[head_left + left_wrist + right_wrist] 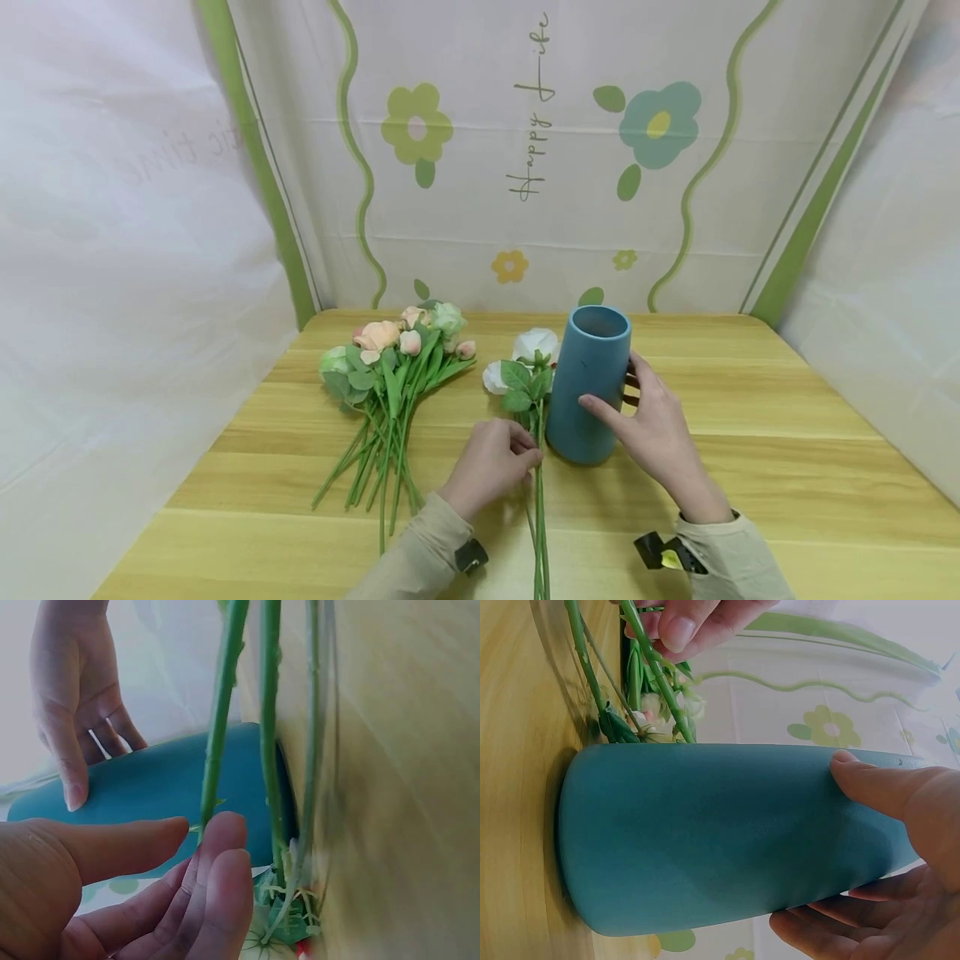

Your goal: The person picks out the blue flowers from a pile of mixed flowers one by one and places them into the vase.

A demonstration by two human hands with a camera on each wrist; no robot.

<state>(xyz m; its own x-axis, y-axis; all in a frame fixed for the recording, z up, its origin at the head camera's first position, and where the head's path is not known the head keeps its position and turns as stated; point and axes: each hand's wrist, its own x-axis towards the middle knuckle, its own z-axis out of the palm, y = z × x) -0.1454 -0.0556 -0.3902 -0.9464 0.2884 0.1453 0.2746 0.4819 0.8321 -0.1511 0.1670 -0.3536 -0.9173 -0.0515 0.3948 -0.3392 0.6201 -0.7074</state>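
A tall blue vase [588, 392] stands upright on the table. My right hand [660, 433] grips its right side, thumb on the near face and fingers round the back, as the right wrist view confirms. To the vase's left lie white roses [536, 343] with green leaves, their long stems [542, 517] running toward the near edge. My left hand [495, 462] is at these stems. In the left wrist view, one green stem [217, 742] passes between the thumb and curled fingertips, which pinch it lightly; two other stems run beside it.
At the left lies a bunch of peach, pink and pale green flowers [377, 335], its crossed green stems [386, 467] pointing toward the near side. A printed white curtain [465, 208] hangs behind the wooden table [247, 467], with white fabric on both sides.
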